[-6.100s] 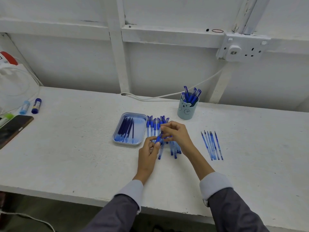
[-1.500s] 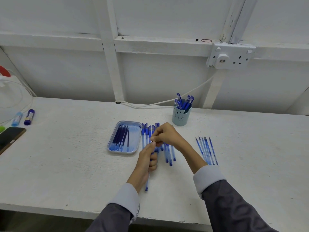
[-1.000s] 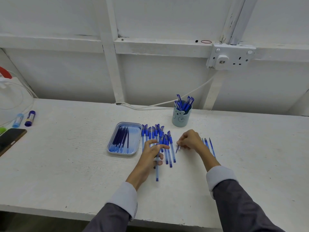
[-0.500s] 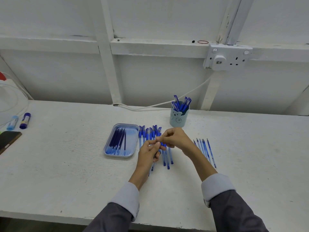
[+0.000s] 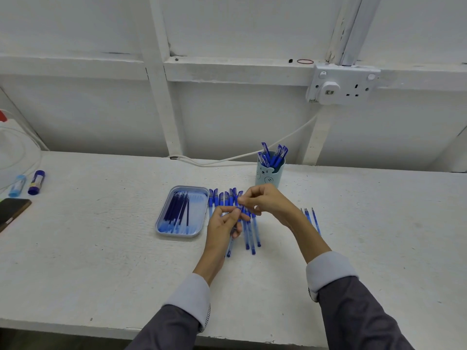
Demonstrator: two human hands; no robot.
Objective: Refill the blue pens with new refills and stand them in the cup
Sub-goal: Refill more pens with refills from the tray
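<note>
My left hand grips a blue pen by its barrel, the lower end poking out below the palm. My right hand pinches the top end of that same pen just above the left thumb. Under both hands lies a row of several blue pens on the white table. To their left, a light blue tray holds several dark refills. A pale blue bear cup behind the hands holds several pens upright. Thin used refills lie to the right.
A white cable runs along the table's back edge to a wall socket. At the far left lie two glue sticks and a dark phone. The table's front edge is close to me.
One second ago my right hand was at the used refills on the right while the left held the pen alone. The right hand has come back and now pinches the pen's top end.
</note>
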